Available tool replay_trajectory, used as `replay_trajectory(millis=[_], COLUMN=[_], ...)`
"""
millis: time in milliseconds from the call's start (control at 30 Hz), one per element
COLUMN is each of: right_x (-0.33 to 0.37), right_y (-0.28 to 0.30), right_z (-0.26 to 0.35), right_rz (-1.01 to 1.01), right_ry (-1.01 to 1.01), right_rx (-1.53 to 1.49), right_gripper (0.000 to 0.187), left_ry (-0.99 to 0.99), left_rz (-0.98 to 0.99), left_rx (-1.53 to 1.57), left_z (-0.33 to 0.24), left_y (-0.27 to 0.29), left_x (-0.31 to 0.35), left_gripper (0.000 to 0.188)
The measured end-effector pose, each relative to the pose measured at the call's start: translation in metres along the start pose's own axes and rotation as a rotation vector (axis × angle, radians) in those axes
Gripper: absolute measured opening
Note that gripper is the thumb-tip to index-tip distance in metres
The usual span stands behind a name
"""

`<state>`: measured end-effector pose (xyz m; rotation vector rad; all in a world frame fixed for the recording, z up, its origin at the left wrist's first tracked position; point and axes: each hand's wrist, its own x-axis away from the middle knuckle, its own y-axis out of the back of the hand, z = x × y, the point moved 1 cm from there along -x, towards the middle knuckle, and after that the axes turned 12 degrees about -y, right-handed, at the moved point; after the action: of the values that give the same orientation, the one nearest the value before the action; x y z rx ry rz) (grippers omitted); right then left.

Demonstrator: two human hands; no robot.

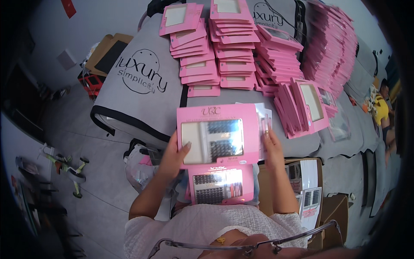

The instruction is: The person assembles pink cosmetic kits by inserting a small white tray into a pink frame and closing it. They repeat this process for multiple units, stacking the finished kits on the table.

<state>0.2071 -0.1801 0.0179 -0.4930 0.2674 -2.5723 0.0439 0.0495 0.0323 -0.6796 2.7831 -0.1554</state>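
Your L hand grips pink box [215,113], R hand [274,149] clear tray [265,118], apparently part-in; lap pack [215,185] filled; empty-looking sleeves [198,67] stacked toward couch's [241,97] far edge.

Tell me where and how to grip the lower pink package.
Probably best pinch the lower pink package by its right border, from the right: that side is uncovered, while the upper package overlaps its top and a window fills its middle.

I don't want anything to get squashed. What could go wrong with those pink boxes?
The clear plastic tray at the right hand sticks out past the pink windowed box, so it might bend. The lower windowed box by the lap could slide off. The tall pink stack looks uneven, so it might topple.
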Motion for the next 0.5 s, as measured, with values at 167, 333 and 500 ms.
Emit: replay_trajectory(millis=[167,333,500], right_x=[0.048,0.041,-0.013], right_y=[-0.004,0.034,0.107], right_z=[-0.031,-0.058,-0.038], right_rz=[0.12,0.073,-0.762], right_ry=[0.229,0.334,0.397], right_rx=[0.417,0.697,0.183], right_gripper=[0.051,0.047,0.041], left_ry=[-0.003,0.086,0.018], left_rz=[-0.134,0.144,0.036], left_rx=[-0.134,-0.72,-0.829], left_z=[0.011,0.032,0.048], left_y=[-0.009,0.009,0.014], left_x=[0.068,0.114,0.128], left_gripper=[0.042,0.052,0.063])
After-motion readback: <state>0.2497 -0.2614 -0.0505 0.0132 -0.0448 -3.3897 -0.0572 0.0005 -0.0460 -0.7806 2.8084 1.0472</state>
